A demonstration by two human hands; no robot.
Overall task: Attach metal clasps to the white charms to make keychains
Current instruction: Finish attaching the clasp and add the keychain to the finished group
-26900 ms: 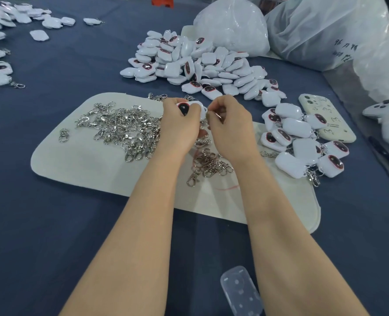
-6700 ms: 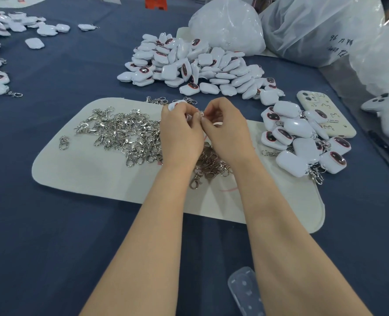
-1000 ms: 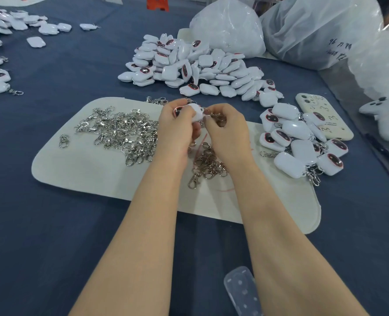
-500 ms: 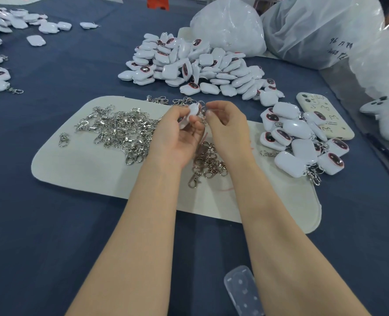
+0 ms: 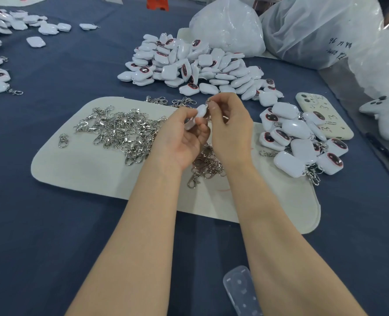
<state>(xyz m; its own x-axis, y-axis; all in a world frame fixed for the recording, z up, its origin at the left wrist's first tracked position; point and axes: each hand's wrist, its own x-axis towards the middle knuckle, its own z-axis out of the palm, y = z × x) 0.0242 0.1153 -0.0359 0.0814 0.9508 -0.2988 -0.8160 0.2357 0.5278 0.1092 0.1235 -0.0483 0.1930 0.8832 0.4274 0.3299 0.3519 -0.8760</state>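
Turned palm-up since a second ago, left grip pinches the charm above the mat, midway between the tabletop's side edges; right grip pinches a clasp at its top end.

Blue table: felt mat, charm pile, phone

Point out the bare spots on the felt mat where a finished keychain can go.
Bare: the near-left strip of the mat, below the clasp pile; and its near-right corner, below the finished keychains. Crowded: the middle, under the left hand, the right hand and the small clasp heap.
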